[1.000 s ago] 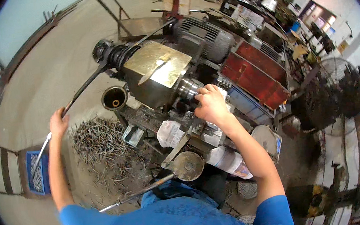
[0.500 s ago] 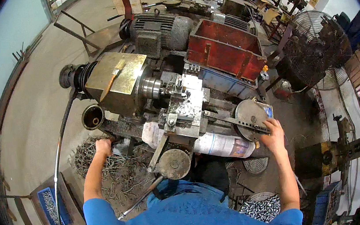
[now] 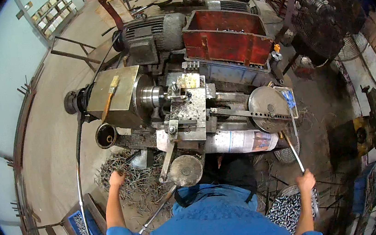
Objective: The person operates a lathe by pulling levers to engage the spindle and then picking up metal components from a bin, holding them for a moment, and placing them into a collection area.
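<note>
My right hand (image 3: 305,181) is closed round the lower end of a shiny metal rod (image 3: 294,152), which slants up toward a round metal disc (image 3: 267,101) at the machine's right. Across that disc lies a flat bar with a row of holes (image 3: 261,113). My left hand (image 3: 117,178) is closed over a heap of curly metal shavings (image 3: 132,179); whatever its fingers hold is hidden. Between the hands stands a lathe-like machine with a shiny spindle (image 3: 152,96) and a tool slide (image 3: 189,110). A brush (image 3: 111,96) rests on its headstock cover (image 3: 121,81).
A basket of small metal parts (image 3: 291,208) sits by my right forearm. At the left is a blue tray of parts (image 3: 75,218). Behind the machine are a red bin (image 3: 226,48) and a motor (image 3: 153,33). A large fan (image 3: 327,18) stands at the right.
My right hand has left the bar with holes, moved down toward me, and now grips the metal rod. My left hand has come nearer to me above the shavings. The view has shifted.
</note>
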The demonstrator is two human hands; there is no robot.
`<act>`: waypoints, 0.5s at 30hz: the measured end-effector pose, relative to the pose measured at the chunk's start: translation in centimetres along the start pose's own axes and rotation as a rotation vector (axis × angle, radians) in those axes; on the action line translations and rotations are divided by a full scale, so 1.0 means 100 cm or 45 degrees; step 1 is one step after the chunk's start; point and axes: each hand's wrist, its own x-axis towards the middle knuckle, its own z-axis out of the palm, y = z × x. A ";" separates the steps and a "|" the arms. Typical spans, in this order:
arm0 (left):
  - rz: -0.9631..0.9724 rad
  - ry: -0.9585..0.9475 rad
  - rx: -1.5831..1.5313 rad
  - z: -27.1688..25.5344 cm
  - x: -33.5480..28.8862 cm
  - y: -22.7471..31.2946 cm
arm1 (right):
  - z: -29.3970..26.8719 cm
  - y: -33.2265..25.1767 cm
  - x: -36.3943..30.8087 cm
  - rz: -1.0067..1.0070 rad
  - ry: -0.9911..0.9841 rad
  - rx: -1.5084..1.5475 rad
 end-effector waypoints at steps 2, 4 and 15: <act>-0.046 -0.115 -0.126 0.007 -0.016 -0.011 | -0.033 -0.038 -0.036 0.018 -0.120 0.192; -0.021 -0.203 -0.151 0.007 -0.009 -0.012 | -0.028 -0.049 -0.065 0.068 -0.181 0.335; 0.075 -0.023 -0.284 0.007 0.012 0.005 | -0.046 -0.092 -0.103 0.100 -0.183 0.560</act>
